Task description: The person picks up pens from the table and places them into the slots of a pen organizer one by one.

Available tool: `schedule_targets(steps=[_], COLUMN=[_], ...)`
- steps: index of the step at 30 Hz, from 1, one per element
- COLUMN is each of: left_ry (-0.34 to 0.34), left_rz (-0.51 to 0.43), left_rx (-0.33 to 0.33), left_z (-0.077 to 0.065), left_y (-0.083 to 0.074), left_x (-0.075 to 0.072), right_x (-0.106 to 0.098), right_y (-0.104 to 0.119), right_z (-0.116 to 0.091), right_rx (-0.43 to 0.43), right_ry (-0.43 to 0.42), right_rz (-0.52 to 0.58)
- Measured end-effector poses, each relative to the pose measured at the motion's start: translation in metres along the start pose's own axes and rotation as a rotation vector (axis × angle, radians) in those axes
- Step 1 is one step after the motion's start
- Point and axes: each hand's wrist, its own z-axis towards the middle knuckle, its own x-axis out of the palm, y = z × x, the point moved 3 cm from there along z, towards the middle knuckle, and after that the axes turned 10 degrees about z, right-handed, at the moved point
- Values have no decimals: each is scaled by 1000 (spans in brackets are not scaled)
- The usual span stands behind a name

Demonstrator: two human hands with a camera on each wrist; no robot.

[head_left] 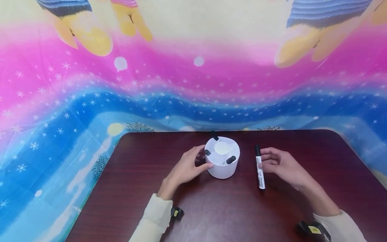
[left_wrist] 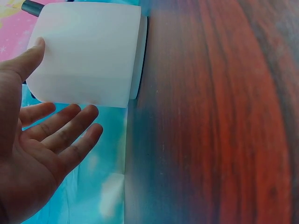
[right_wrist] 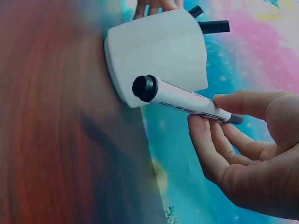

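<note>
A round white desk organizer [head_left: 222, 170] stands on the table, its top split into compartments round a central cup. Black-capped markers [head_left: 231, 159] stick out of three of its compartments. My left hand [head_left: 188, 165] is at the organizer's left side; the thumb rests on its wall and the loosely spread fingers reach along the side, as the left wrist view shows. To the right of the organizer, my right hand [head_left: 279, 166] pinches a white marker with black ends [head_left: 260, 172] between thumb and fingers. The right wrist view shows this marker [right_wrist: 184, 97] tilted, held above the tabletop.
The dark red-brown wooden table [head_left: 193, 215] has rounded far corners. Behind it hangs a colourful printed cloth [head_left: 181, 84], which meets the far table edge close behind the organizer. Black wrist cameras [head_left: 314, 230] are strapped at both sleeves.
</note>
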Motion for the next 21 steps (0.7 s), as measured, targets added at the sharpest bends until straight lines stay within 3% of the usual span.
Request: schedule_targets(steps=[21], left_ry=[-26], left_rz=[1], left_rx=[24], left_z=[1], left_y=[1], left_x=[2], right_x=[9], right_y=[42], right_z=[18], right_rx=[-124], right_ry=[-98], right_rz=[267])
